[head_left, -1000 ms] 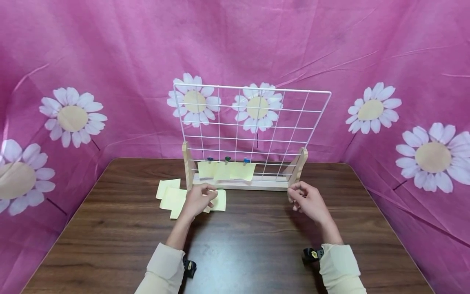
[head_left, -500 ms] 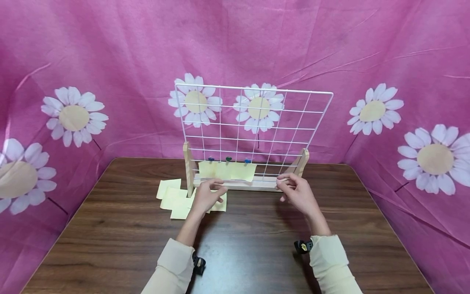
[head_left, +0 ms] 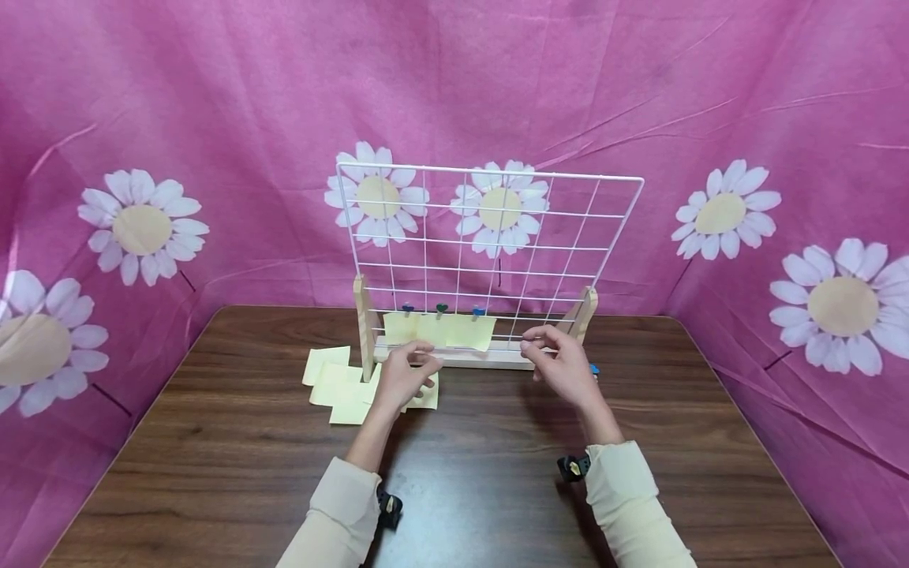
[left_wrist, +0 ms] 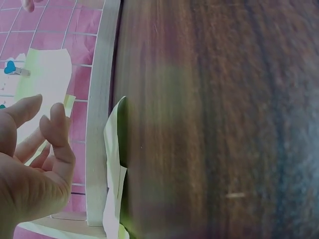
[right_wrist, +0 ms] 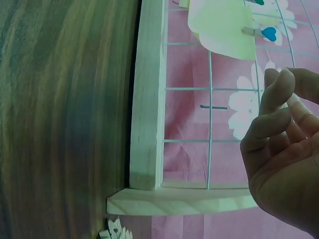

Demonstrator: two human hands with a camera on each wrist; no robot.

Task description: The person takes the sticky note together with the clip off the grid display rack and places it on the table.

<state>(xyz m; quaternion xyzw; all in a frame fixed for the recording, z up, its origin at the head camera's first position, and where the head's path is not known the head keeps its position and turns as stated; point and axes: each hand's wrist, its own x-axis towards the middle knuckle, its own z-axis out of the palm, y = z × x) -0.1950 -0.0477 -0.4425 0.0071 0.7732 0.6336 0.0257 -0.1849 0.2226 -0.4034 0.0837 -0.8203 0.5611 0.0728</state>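
Observation:
My left hand [head_left: 406,379] hovers just above the yellow sticky notes [head_left: 337,383] on the table, fingers loosely bent and nothing between them. My right hand [head_left: 561,359] is in the air before the right part of the white wire grid [head_left: 490,248], its thumb and forefinger close together; no object shows between them. On the grid's lower wires hang three yellow notes in a row, the right one [head_left: 470,331] held by a blue heart clip [right_wrist: 268,34]. A green clip [head_left: 442,308] and a dark blue clip [head_left: 408,308] hold the others.
The grid stands in a wooden base [head_left: 483,359] with upright side posts. Small clips [right_wrist: 116,230] lie on the table by the right post, mostly hidden behind my right hand in the head view. A pink flowered cloth [head_left: 454,79] surrounds the wooden table [head_left: 469,489].
My right hand has moved left from the right post toward the grid's middle. My left hand has shifted slightly right and forward. The clipped notes stay in place.

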